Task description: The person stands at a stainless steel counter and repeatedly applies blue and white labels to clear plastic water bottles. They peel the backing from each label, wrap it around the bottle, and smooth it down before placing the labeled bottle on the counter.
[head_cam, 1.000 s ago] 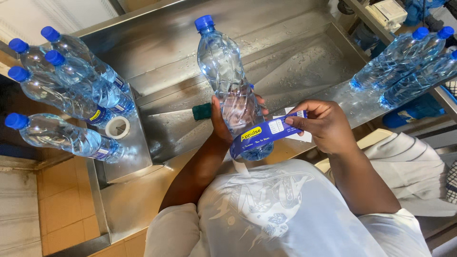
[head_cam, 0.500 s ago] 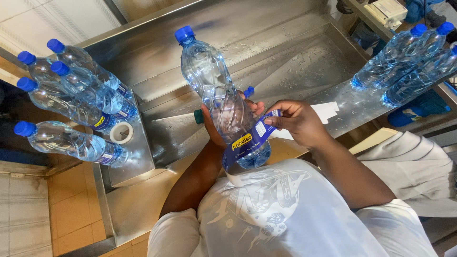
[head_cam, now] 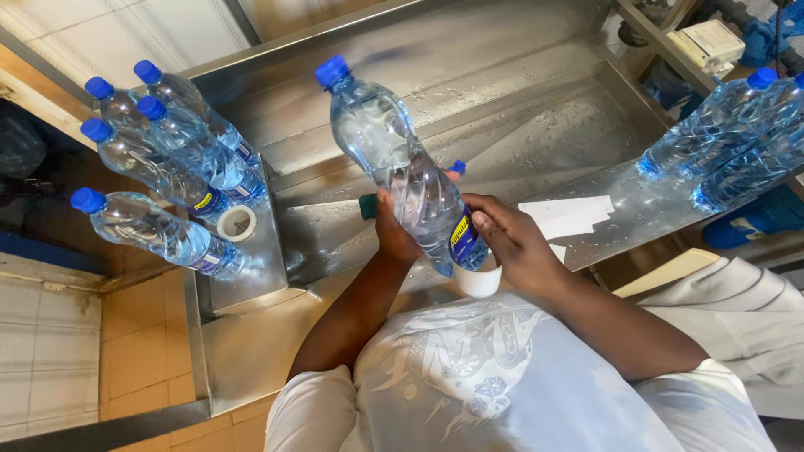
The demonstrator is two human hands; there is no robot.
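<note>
A wet steel counter (head_cam: 536,109) is carrying capped water bottles (head_cam: 159,167), a tape roll (head_cam: 237,223) and white labels (head_cam: 569,216)

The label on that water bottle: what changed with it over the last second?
The blue label, which a second ago stuck out loose toward the right hand, now lies wrapped against the water bottle, pressed by that hand. The left hand still grips the bottle. The bottles at left stayed put.

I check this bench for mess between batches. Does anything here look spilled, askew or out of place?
Water droplets are scattered on the steel trough behind the water bottle that both hands grip, left hand and right hand. Loose white paper strips lie fanned unevenly on the wet ledge. The labelled bottles on the left look orderly.
</note>
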